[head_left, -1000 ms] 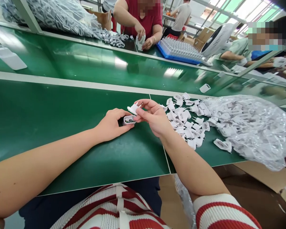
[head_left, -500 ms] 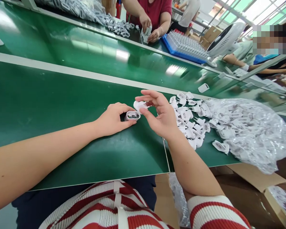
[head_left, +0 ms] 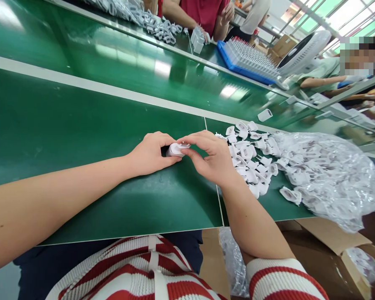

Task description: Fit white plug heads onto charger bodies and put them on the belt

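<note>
We note left hand (head_left: pixel 153 153) clamped round charger housing (head_left: pixel 169 152); right hand (head_left: pixel 211 157) pinching plug cap (head_left: pixel 177 149) over its upper end, prongs (head_left: pixel 185 144) rightward; whether flush, can't tell.

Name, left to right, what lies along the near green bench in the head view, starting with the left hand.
Left hand → held white plug → right hand → loose pile of white plug pieces → clear plastic bag of white pieces.

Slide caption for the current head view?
Left hand grips a white housing while right hand holds a pronged cap over it, near piled caps.
</note>
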### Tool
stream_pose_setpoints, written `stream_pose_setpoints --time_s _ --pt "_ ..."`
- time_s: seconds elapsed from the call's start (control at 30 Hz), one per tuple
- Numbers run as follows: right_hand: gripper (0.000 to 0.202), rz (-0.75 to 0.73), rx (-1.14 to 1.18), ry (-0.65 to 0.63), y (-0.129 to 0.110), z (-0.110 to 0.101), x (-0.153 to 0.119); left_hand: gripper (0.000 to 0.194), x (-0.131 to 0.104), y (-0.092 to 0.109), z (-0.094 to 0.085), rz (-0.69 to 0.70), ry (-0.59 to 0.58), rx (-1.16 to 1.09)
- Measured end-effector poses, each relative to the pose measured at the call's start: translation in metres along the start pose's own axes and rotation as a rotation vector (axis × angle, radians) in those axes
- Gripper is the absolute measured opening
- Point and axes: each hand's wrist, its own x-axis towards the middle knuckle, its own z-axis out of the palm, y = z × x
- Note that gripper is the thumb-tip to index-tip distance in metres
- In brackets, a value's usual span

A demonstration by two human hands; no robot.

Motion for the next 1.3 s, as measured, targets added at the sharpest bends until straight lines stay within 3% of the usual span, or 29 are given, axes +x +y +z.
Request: stream_pose_setpoints --time_s 0.3,0.57,0.73,1.03,1.17,1.3 --pt "0.021 0.050 -0.099 0.019 -0.006 0.003 0.001 0.031 -0.001 0.002 0.002 -0.036 0.015 -0.015" --pt "0.025 0.104 -0.211 -0.052 -0.015 0.003 0.001 0.029 0.000 0.002 0.004 -0.017 0.027 -0.014" --pt "0.023 0.159 -0.133 -0.037 -0.016 0.004 0.002 0.027 0.001 0.001 0.005 0.005 0.037 -0.005" --pt "0.024 0.133 -0.233 -0.087 -0.017 0.004 0.004 0.025 0.000 0.004 0.004 0.007 0.021 0.012" --pt "0.023 0.112 -0.253 -0.074 -0.016 0.004 0.004 0.040 -0.001 0.005 0.003 -0.061 0.043 -0.044" --pt "0.026 0.163 -0.162 -0.029 -0.013 0.011 -0.002 0.034 -0.001 0.000 0.003 0.016 0.039 0.037"
